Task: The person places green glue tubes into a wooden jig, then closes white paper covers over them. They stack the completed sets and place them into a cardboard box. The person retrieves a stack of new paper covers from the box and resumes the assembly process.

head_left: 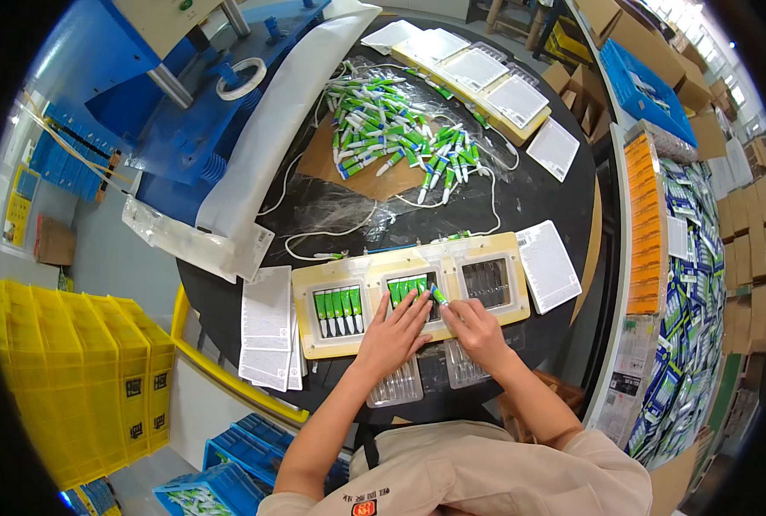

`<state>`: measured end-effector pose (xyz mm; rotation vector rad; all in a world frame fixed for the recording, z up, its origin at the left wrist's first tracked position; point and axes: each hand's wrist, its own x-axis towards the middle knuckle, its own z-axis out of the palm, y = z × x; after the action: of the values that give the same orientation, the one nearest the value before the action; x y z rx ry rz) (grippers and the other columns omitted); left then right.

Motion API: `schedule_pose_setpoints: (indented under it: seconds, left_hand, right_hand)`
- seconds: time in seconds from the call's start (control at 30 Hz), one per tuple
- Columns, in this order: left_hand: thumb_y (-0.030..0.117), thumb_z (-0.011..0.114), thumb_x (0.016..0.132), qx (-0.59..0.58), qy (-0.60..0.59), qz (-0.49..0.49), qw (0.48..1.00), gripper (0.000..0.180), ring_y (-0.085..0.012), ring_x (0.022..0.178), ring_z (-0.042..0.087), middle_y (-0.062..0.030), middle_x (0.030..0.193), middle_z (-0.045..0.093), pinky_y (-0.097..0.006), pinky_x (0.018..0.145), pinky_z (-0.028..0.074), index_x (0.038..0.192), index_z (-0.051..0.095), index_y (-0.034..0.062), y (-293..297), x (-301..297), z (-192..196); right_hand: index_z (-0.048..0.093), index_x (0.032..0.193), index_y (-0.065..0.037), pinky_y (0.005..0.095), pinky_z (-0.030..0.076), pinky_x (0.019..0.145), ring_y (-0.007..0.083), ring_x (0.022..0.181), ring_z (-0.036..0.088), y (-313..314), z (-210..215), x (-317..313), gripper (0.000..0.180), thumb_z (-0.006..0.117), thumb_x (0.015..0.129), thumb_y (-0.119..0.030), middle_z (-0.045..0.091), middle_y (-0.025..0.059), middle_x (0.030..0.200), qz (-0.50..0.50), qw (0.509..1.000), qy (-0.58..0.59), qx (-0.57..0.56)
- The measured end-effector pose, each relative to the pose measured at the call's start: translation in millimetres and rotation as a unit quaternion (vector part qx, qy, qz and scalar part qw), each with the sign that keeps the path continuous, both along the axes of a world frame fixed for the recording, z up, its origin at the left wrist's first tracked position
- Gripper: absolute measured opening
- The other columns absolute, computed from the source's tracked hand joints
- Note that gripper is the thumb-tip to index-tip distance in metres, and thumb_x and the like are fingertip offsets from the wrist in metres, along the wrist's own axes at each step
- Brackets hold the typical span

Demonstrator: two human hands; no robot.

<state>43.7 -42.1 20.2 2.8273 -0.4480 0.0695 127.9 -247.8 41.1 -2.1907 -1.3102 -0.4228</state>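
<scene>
both hands (435, 331) seemingly pressing green tubes (410, 291) into tray (417, 262).

The left hand (393, 337) covers the lower part of the middle compartment of the pale tray (486, 249), hiding the bottoms of the green tubes (407, 286) there. The right hand (473, 329) hides most of one green tube (439, 296) at its fingers, so the grip cannot be told. Clear plastic trays (398, 389) lie partly under both wrists, and print on the white cards (548, 265) is too small to make out.
</scene>
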Motion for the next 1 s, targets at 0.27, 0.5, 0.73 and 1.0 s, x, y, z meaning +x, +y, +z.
schedule_pose_setpoints:
  seconds: [0.27, 0.5, 0.73, 1.0]
  left_hand:
    - [0.041, 0.056, 0.101, 0.000, 0.004, 0.010, 1.000, 0.064, -0.0225, 0.150, 0.034, -0.0053, 0.161, 0.040, -0.054, 0.125, 0.018, 0.152, 0.040, 0.0061, -2, -1, -2]
    - [0.037, 0.061, 0.099, -0.012, -0.001, 0.007, 1.000, 0.065, -0.0243, 0.150, 0.034, -0.0064, 0.160, 0.041, -0.054, 0.125, 0.018, 0.151, 0.040, 0.0048, -2, 0, 1]
    - [0.037, 0.061, 0.098, -0.019, 0.005, 0.015, 1.000, 0.067, -0.0239, 0.150, 0.035, -0.0068, 0.159, 0.043, -0.053, 0.125, 0.017, 0.152, 0.039, 0.0045, -2, -1, 2]
    - [0.034, 0.068, 0.093, -0.116, 0.061, 0.032, 0.991, 0.082, -0.0283, 0.150, 0.034, -0.0119, 0.160, 0.038, -0.056, 0.125, 0.014, 0.157, 0.027, 0.0038, -1, 1, 19]
  right_hand:
    - [0.068, 0.111, 0.006, 0.0376, 0.054, 0.074, 0.0299, 0.085, 0.063, 16, -13, -7, 0.033, 0.072, 0.078, 0.002, 0.064, 0.0135, 0.099, -0.042, 0.999, -0.003, 0.028]
    - [0.071, 0.105, 0.007, 0.0377, 0.056, 0.078, 0.0294, 0.094, 0.067, -1, 10, -1, 0.034, 0.069, 0.072, 0.000, 0.066, 0.0144, 0.106, 0.015, 0.998, -0.056, 0.003]
    - [0.068, 0.098, 0.010, 0.0379, 0.052, 0.093, 0.0276, 0.107, 0.062, 6, -13, 5, 0.032, 0.063, 0.074, -0.009, 0.064, 0.0163, 0.111, 0.104, 0.983, -0.111, -0.102]
    - [0.068, 0.111, 0.003, 0.0409, 0.056, 0.090, 0.0351, 0.107, 0.068, 12, 0, 27, 0.028, 0.064, 0.083, 0.003, 0.068, 0.0193, 0.117, 0.086, 0.967, 0.236, 0.050]
